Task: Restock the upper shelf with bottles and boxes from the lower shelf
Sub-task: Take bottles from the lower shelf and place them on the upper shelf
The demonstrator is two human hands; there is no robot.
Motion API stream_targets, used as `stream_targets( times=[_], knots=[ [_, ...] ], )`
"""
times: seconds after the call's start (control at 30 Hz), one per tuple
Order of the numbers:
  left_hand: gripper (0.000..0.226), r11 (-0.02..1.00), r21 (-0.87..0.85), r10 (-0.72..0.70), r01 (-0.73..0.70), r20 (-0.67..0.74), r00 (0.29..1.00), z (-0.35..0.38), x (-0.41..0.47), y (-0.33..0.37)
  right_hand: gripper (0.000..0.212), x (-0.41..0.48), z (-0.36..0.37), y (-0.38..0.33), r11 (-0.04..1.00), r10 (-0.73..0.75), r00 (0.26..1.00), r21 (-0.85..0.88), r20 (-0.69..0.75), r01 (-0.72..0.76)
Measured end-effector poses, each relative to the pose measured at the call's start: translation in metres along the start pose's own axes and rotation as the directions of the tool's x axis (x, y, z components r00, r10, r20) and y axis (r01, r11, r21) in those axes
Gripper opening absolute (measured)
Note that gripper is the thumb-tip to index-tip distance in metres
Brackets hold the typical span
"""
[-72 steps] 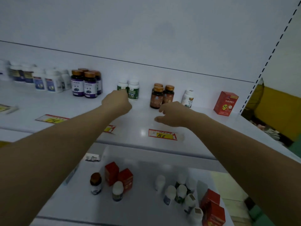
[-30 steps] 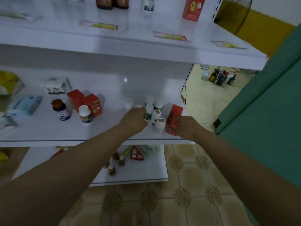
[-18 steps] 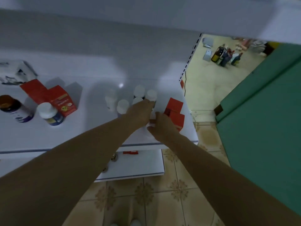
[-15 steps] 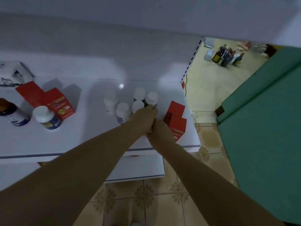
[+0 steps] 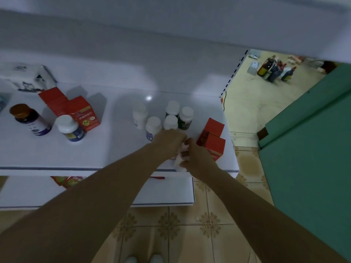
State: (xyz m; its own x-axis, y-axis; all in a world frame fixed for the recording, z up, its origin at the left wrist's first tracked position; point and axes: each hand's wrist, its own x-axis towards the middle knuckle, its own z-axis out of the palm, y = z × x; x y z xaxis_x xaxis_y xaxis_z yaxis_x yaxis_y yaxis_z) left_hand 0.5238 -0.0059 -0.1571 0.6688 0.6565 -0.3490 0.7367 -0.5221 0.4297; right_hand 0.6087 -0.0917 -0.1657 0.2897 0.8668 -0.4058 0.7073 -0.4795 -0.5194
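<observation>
White bottle (image 5: 180, 164) shows only as pale patches between the two hands, just right of the frame's centre, at the front edge of the lower shelf (image 5: 95, 154). The right hand (image 5: 196, 157) has its fingers curled round the bottle, clamped on its lower part. The left hand (image 5: 171, 142) turns its knuckles to the camera with its fingers folded under. I cannot tell whether they grip the same bottle, a second one, or nothing. The hands touch, probably so that one steadies or passes the load while the other gathers more for a single trip.

Just above the hands in the frame, five white-capped bottles (image 5: 171, 118) stand upright in a tight group. Taking from the near side likely spares them a knock. Two red boxes (image 5: 212, 141) stand just beside the right hand at the shelf's right end, within easy reach for a later pick.

Farther left, well apart, stand another pair of red boxes (image 5: 76, 112), a blue-labelled bottle (image 5: 69, 128) and a brown-capped bottle (image 5: 28, 118). The upper shelf (image 5: 171, 25) appears only as a pale underside across the top of the frame, so anything held must go up and over its lip.
</observation>
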Motion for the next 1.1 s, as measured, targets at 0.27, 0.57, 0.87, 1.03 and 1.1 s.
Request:
stream_targets(
  times=[0.27, 0.57, 0.87, 1.03, 1.1],
  knots=[
    [0.053, 0.811, -0.579, -0.056, 0.082, 0.063, 0.996, -0.025, -0.096, -0.038, 0.04, -0.073, -0.026, -0.021, 0.971, -0.18, 0.981, 0.149, -0.071, 0.188],
    [0.045, 0.583, -0.81, 0.001, -0.064, -0.078, 0.997, -0.077, -0.219, -0.057, 0.043, -0.182, -0.019, -0.089, 0.78, -0.132, 0.98, 0.595, -0.147, 0.195],
    [0.022, 0.187, -0.957, 0.199, -0.22, -0.183, 0.963, -0.143, -0.352, -0.051, 0.013, -0.287, -0.024, -0.205, 0.064, -0.227, 0.953, 0.973, -0.203, 0.222],
    [0.018, 0.067, -0.948, 0.206, -0.31, -0.291, 0.934, -0.178, -0.401, -0.034, 0.029, -0.325, -0.042, -0.254, 0.219, -0.249, 0.939, 0.93, -0.238, 0.294],
    [0.016, 0.031, -0.939, 0.204, -0.343, -0.33, 0.922, -0.192, -0.413, -0.028, 0.032, -0.335, -0.052, -0.268, 0.248, -0.264, 0.928, 0.912, -0.262, 0.328]
  ],
)
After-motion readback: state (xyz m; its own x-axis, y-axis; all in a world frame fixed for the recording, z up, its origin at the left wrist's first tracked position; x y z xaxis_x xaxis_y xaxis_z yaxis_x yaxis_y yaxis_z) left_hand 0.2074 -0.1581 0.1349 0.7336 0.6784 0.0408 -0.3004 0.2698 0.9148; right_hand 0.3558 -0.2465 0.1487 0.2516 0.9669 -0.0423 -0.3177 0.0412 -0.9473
